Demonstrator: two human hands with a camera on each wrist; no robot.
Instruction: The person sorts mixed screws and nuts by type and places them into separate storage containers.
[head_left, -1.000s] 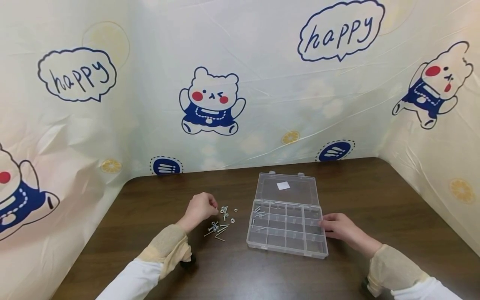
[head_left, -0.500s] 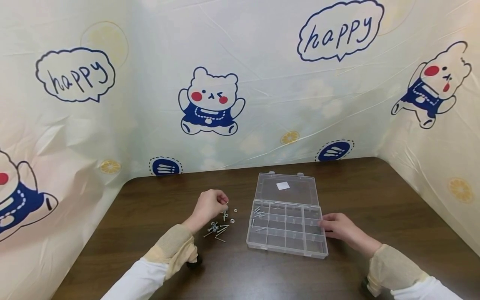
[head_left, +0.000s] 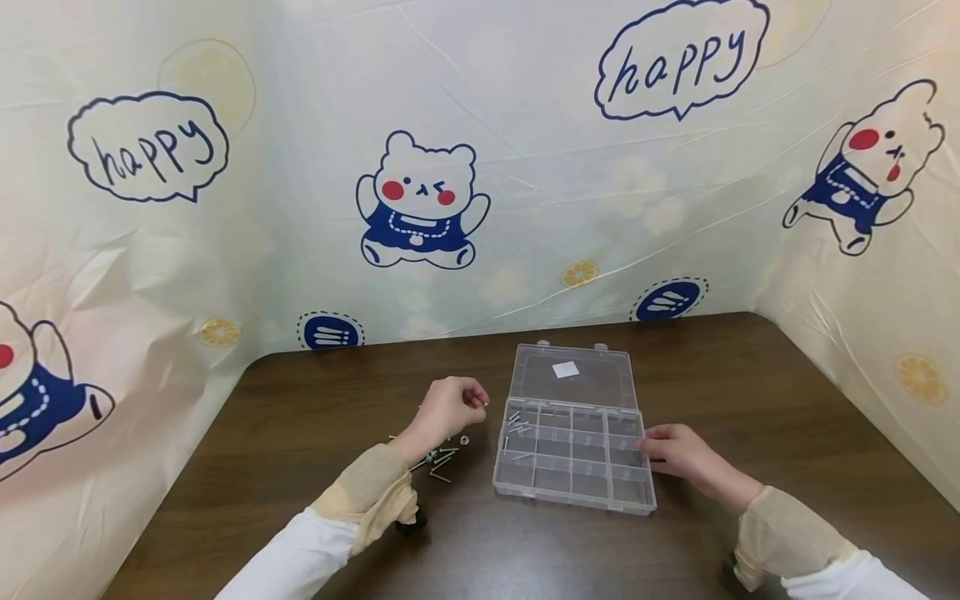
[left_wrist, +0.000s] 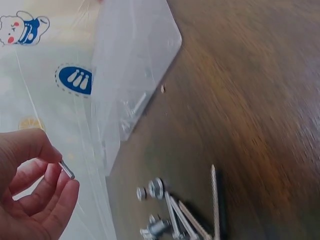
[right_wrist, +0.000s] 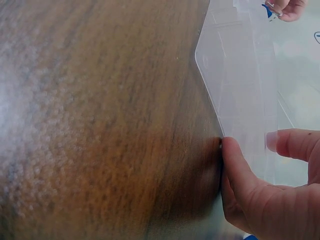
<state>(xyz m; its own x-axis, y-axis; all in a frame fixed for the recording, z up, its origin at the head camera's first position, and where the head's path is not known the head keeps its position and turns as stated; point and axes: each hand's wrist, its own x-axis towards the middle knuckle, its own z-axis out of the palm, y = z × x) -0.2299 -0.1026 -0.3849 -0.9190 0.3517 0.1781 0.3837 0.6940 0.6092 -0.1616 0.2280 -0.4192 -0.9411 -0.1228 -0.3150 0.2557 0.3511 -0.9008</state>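
Left hand (head_left: 450, 407): a small silver metal piece (left_wrist: 67, 170) is pinched in nearly closed fingers.
Change: it has been brought nearer the clear plastic compartment box (head_left: 573, 502); transfer is judged incomplete.
Right hand (head_left: 681, 451): the box's right edge is gripped, fingers parted by its wall.
Brown wooden counter (head_left: 757, 383): loose silver screws (left_wrist: 186, 221) are left beside the box.

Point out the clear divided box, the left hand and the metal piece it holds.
Clear divided box (head_left: 589, 454): head view, bare floor of a middle-row compartment.
Left hand (head_left: 447, 406): head view, back of the hand.
Metal piece (left_wrist: 67, 170): left wrist view, middle of its visible length.
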